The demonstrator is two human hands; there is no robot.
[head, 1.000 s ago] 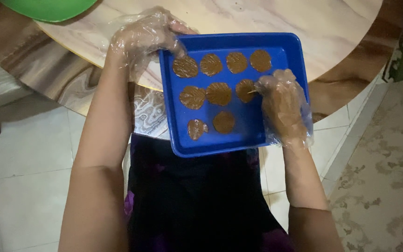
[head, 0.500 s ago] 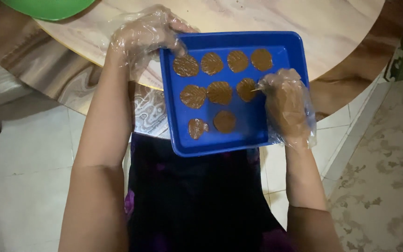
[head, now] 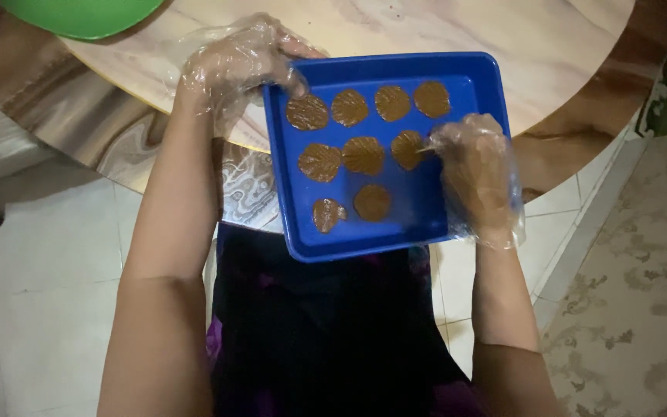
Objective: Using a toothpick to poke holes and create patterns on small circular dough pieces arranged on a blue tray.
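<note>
Now the left hand, fingers clamped on the far-left corner of the blue tray, steadies it on the tabletop edge; the right hand pinches a thin stick at a shell-patterned dough disc inside the tray, probably soft and easily torn, best lifted by its rim.

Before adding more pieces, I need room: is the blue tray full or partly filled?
Partly filled: the blue tray holds nine brown shell-shaped pieces, with bare floor in its near row.
</note>
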